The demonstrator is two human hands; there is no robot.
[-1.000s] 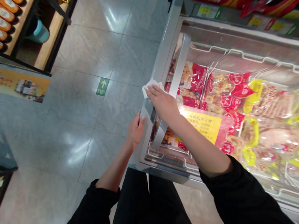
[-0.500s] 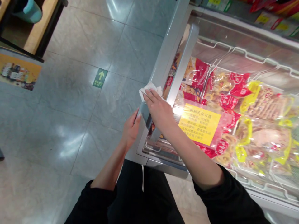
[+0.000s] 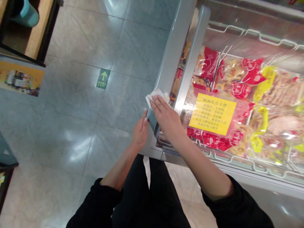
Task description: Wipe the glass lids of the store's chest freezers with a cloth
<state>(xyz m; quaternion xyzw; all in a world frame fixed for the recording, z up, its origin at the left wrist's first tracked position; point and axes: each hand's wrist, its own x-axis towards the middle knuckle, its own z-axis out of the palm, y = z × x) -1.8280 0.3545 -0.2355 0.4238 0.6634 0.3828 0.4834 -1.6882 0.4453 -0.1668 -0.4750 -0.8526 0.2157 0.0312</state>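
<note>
My right hand (image 3: 166, 117) presses a crumpled white wipe (image 3: 158, 95) flat onto the grey rim (image 3: 169, 60) of a chest freezer, near its front left corner. Its fingers lie close together on top of the wipe. Just left of it, my left hand (image 3: 140, 131) is at the outer edge of the same rim, thumb and fingers drawn together. What sits between those fingers, if anything, is hidden. A grey handle bar (image 3: 193, 57) on the freezer's glass top runs just right of the wipe.
Inside the freezer lie bagged foods (image 3: 249, 71) among white wire racks (image 3: 273, 41). A yellow notice (image 3: 212, 114) is on the glass. Left is a tiled floor (image 3: 71, 104) with a green exit sticker (image 3: 103, 78), and a wooden shelf (image 3: 39, 28) holding a light-blue container (image 3: 30, 15).
The view has shifted slightly, so freezer and hands sit a little further right. Both hands keep about the same places at the rim, the wipe still under my right fingers.
</note>
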